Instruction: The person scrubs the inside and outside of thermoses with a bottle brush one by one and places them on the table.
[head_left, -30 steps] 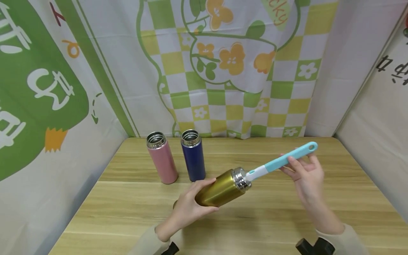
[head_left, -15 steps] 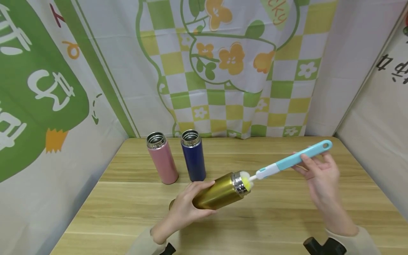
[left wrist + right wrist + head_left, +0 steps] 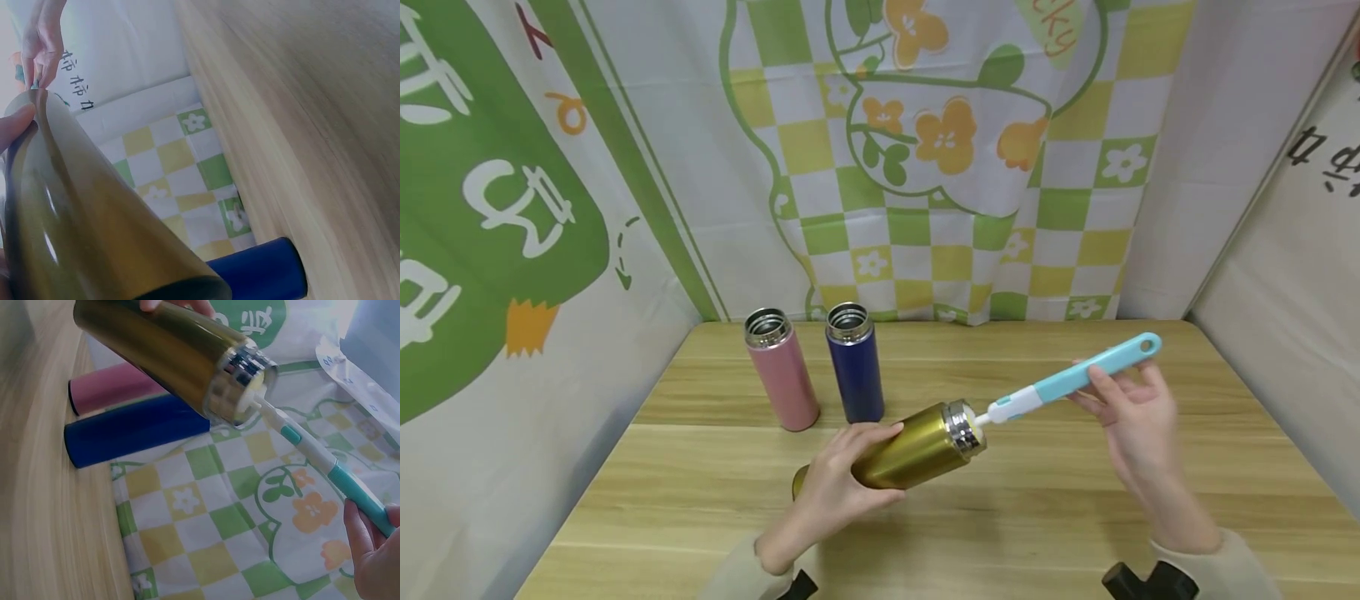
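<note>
My left hand (image 3: 842, 479) grips a gold thermos bottle (image 3: 917, 450) round its body, tilted with its open steel mouth toward the right. In my right hand (image 3: 1138, 425), thumb and fingers pinch the turquoise handle of a bottle brush (image 3: 1075, 379). Its white neck runs into the bottle's mouth, and the pale sponge head sits inside just at the rim. The right wrist view shows the brush (image 3: 312, 450) entering the gold bottle (image 3: 169, 350) at a slant. In the left wrist view the gold bottle (image 3: 87, 212) fills the near side, largely hiding the brush.
A pink bottle (image 3: 786, 379) and a dark blue bottle (image 3: 856, 371) stand upright and lidless behind the left hand on the wooden table (image 3: 700, 500). A patterned cloth (image 3: 925, 242) hangs along the table's back edge, with more cloth at both sides.
The brush was drawn outward until its yellow-white sponge showed at the mouth, then slid partly back in. My right hand moved right, then left again. The gold bottle shifted slightly left.
</note>
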### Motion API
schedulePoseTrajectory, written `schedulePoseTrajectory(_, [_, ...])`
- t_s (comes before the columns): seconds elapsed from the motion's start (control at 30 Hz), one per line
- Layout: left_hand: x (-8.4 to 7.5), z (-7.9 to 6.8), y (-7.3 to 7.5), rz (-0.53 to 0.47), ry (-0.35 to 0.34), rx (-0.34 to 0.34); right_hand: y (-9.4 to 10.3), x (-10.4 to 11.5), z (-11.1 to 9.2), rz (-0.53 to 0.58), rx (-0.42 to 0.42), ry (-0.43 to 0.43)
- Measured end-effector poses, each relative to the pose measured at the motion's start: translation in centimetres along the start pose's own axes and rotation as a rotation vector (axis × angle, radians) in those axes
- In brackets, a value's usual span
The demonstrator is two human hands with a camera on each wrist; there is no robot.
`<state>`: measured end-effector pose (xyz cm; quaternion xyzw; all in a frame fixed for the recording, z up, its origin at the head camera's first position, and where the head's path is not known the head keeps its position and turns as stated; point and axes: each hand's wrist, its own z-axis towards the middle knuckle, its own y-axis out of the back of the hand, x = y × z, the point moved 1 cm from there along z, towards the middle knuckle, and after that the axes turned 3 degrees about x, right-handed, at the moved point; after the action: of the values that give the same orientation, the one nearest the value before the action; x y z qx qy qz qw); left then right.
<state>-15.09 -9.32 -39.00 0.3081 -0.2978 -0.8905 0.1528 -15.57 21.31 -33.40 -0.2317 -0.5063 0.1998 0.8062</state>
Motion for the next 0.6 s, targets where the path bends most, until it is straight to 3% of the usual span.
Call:
schedulePoseTrajectory(0.17, [-0.7,1.0,-0.6,-0.032,-0.042,-0.012,-1.6,-1.5,-0.9,-0.12,0.009,-0.031])
schedulePoseTrajectory(0.33, [-0.8,1.5,-1.0,-0.044,-0.019,-0.019,-2.0,-3.2,-1.6,-0.193,0.065,-0.025])
schedulePoseTrajectory(0.4, [-0.7,1.4,-1.0,-0.037,-0.01,-0.026,-0.7,-4.6,-1.5,-0.188,0.117,-0.007])
schedulePoseTrajectory(0.6, [-0.4,1.0,-1.0,-0.021,-0.024,-0.025,6.2,-10.1,-0.3,-0.147,0.208,0.033])
